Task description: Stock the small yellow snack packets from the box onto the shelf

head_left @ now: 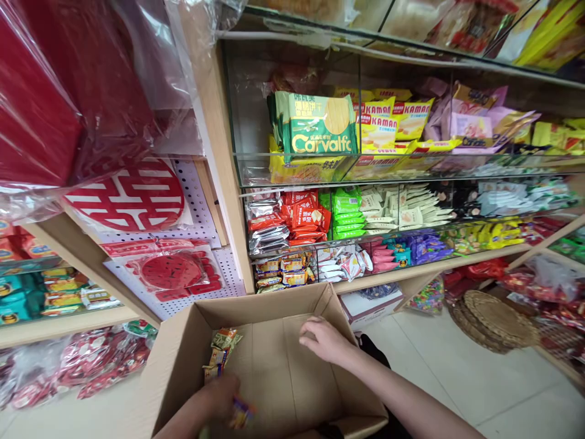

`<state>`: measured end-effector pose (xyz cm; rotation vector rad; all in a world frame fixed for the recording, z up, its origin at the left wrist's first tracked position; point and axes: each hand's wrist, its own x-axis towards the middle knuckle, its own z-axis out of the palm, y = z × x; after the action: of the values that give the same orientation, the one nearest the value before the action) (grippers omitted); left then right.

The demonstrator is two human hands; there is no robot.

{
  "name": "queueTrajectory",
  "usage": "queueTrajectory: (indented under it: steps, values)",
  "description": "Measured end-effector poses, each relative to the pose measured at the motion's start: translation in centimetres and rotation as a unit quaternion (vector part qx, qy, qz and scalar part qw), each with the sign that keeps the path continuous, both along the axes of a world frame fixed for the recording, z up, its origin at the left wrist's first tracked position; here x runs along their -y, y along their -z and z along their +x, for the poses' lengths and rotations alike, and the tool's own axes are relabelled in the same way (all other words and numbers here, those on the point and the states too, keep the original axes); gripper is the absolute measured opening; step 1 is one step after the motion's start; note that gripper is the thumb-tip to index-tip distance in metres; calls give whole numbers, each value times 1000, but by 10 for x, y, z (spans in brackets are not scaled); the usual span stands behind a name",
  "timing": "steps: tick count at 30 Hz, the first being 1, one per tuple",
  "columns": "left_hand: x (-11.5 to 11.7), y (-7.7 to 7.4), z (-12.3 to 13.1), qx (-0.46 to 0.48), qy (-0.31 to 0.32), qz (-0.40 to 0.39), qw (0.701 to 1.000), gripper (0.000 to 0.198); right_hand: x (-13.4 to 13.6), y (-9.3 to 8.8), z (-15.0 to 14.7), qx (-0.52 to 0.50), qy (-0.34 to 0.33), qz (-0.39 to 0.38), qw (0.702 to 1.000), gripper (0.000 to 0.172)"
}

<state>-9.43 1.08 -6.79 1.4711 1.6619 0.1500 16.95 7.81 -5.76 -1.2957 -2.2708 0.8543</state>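
An open cardboard box [192, 329] stands on the floor in front of the snack shelves. My left hand [223, 399] is down inside it at the near left, closed on a few small wrapped snack packets [241, 414]; it is blurred. More small packets [222, 349] lie against the box's left inner wall. My right hand [325, 340] hovers over the right half of the box, fingers curled downward, with nothing visible in them.
Glass-fronted shelves hold biscuit packs [320, 125], yellow wafer packs [388, 122] and bins of small sweets [297, 222]. Red paper decorations [128, 198] hang on a pegboard at left. A white carton [370, 305] and woven baskets [496, 320] sit on the tiled floor at right.
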Motion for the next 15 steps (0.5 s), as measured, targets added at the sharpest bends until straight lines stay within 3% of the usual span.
queueTrajectory:
  steps: [4,8,11,15]
  values:
    - [-13,-31,25,162,-55,34,985,31,6,-12,-26,-138,44,-101,984,34]
    - [-16,-47,55,309,-137,77,938,42,8,-17,-49,-218,93,-178,955,44]
    - [-12,-46,64,372,-201,89,902,41,9,-17,-59,-247,146,-153,946,47]
    - [-5,-32,65,407,-278,67,867,44,16,-8,-63,-231,189,-88,950,49]
